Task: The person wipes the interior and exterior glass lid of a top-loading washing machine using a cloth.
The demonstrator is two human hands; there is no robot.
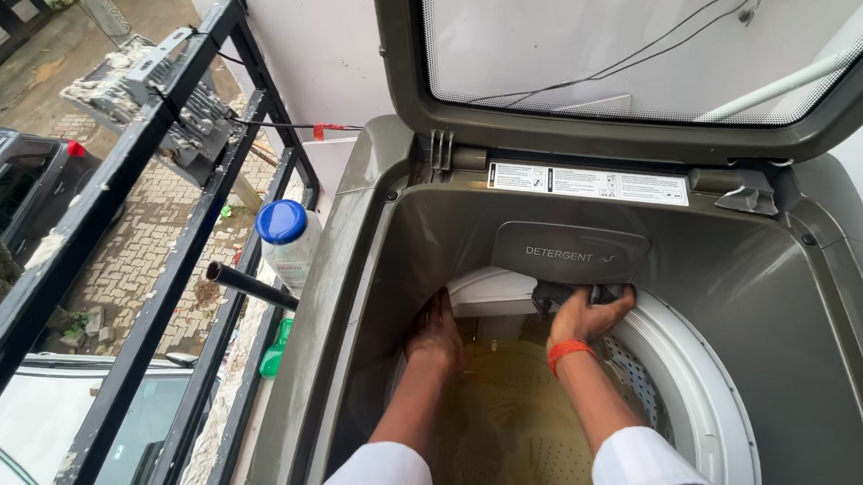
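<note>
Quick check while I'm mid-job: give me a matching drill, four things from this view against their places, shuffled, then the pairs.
Things:
1. right hand
2. left hand
3. bottle
4. lid

Places:
A. outside the washer, by the black railing
B. raised open above the tub
C. gripping a dark cloth at the white tub rim, below the detergent drawer
D. low against the tub's left inner wall

Pairs: 1-C, 2-D, 3-A, 4-B
</note>
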